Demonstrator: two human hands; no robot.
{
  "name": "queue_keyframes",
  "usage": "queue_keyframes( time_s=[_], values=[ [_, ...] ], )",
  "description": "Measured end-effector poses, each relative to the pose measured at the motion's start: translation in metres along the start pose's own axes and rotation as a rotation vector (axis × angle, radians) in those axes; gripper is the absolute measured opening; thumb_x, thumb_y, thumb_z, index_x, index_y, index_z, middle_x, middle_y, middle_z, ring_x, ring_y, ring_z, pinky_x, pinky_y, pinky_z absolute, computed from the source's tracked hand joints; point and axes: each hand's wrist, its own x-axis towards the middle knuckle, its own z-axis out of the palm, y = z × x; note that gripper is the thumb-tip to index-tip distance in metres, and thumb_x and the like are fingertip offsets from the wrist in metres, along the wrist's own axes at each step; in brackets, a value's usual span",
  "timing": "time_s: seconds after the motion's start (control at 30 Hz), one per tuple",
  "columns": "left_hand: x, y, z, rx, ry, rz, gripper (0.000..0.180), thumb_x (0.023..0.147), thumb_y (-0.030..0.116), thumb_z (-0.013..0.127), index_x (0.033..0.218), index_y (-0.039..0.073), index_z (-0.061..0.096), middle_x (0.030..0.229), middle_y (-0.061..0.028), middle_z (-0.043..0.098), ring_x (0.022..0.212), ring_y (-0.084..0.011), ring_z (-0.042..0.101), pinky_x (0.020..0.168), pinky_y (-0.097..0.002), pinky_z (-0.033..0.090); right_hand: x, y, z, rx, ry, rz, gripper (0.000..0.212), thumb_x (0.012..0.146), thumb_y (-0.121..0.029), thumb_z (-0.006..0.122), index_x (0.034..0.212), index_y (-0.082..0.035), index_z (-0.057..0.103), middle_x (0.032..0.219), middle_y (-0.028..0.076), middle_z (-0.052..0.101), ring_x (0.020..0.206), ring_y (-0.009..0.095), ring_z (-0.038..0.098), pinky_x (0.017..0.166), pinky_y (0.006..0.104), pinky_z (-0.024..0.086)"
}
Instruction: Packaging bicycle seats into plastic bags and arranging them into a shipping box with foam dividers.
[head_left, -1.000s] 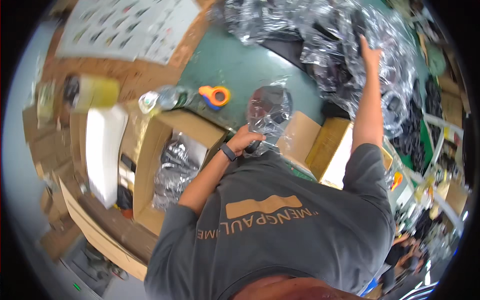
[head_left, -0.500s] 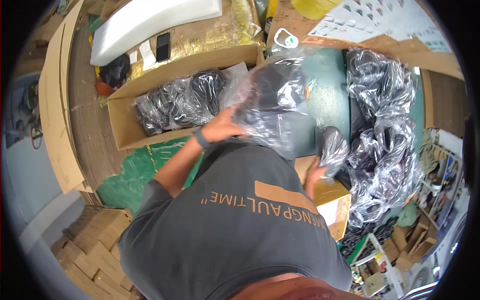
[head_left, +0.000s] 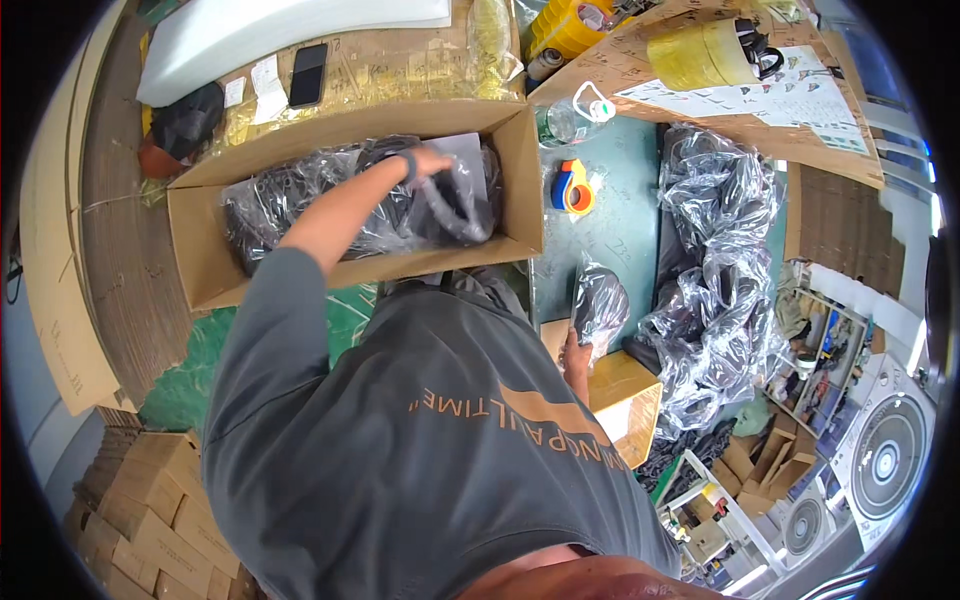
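Inside the long cardboard box [head_left: 523,185], my left hand [head_left: 430,163] is closed on a dark item in clear plastic [head_left: 462,215] at the box's right end. The fingertips are partly lost against the plastic. Several similar bagged dark items [head_left: 290,205] fill the box to the left of it. Lower right, my right hand [head_left: 577,355] grips the near end of a dark, rounded, plastic-wrapped piece [head_left: 601,302] over the green table [head_left: 625,165]. What these wrapped pieces are cannot be made out.
More bagged dark items [head_left: 715,270] are heaped along the table's right side. A tape dispenser [head_left: 574,188] and a clear bottle [head_left: 563,122] stand beyond my right hand. A phone [head_left: 308,75] and white foam [head_left: 290,40] lie behind the box. A small open carton [head_left: 627,395] sits near my right arm.
My left hand has carried a bagged dark item from over the table into the box, uncovering the tape dispenser. The right hand keeps its wrapped piece, which now stands out more fully above the table.
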Motion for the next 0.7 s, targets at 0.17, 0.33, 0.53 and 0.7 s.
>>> queue_keyframes(
  time_s=[0.17,0.33,0.53,0.7],
  values=[
    [0.083,-0.012,0.109,0.849,0.269,0.243,0.029,0.095,0.023,0.064,0.111,0.009,0.084,0.116,-0.0229,0.078,0.104,-0.0418,0.077,0.085,-0.0609,0.059,-0.009,-0.008,0.011,-0.054,0.025,-0.007,0.074,0.092,-0.044,0.081,0.133,0.007,0.046,0.096,0.017,0.069,0.068,0.025,0.069,0.055,0.0375,0.057],
    [0.062,-0.047,0.191,0.91,0.24,0.165,0.033,0.095,0.028,0.064,0.117,0.015,0.084,0.126,-0.0204,0.077,0.122,-0.0391,0.07,0.11,-0.0704,0.038,0.033,-0.011,0.011,-0.401,0.103,-0.293,0.118,0.086,-0.04,0.086,0.159,0.018,0.014,0.147,0.038,0.055,0.139,0.045,0.057,0.119,0.0448,0.043],
    [-0.094,-0.026,0.152,0.432,0.002,0.25,0.053,0.095,0.043,0.069,0.127,0.001,0.075,0.128,-0.0265,0.073,0.122,-0.0456,0.067,0.105,-0.0517,0.051,0.075,-0.027,0.039,-0.396,0.221,-0.239,0.163,0.071,-0.053,0.096,0.155,0.021,-0.022,0.151,0.043,0.047,0.138,0.052,0.056,0.121,0.045,0.044],
    [-0.199,-0.013,0.148,-0.082,0.246,0.404,0.059,0.1,0.041,0.067,0.14,-0.002,0.064,0.132,-0.0264,0.071,0.12,-0.0458,0.068,0.107,-0.049,0.052,0.153,-0.011,0.004,-0.767,0.026,-0.572,0.145,0.08,-0.055,0.087,0.157,0.024,-0.007,0.14,0.043,0.06,0.134,0.048,0.062,0.117,0.0444,0.047]
  ],
)
